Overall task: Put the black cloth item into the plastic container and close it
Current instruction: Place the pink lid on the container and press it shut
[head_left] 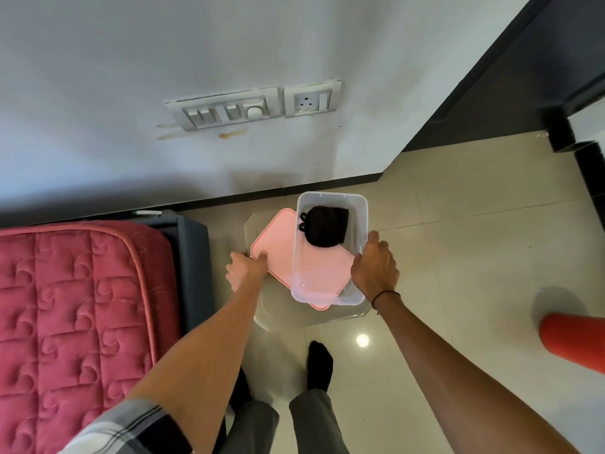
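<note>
Black cloth item (pixel 325 230) lies at the far end inside the clear plastic container (pixel 360 217). Left hand (pixel 244 269) pinches the pink lid (pixel 278 253) beneath; right hand (pixel 375 265) apparently grips the container's right wall.

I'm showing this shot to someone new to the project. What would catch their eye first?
Probably the clear plastic container at the centre, on a small stand, with the black cloth item already inside. It sits on top of its pink lid, so it is not closed yet. The left hand touches the lid's edge, the right hand holds the container's side; a red quilted mattress fills the left.
</note>
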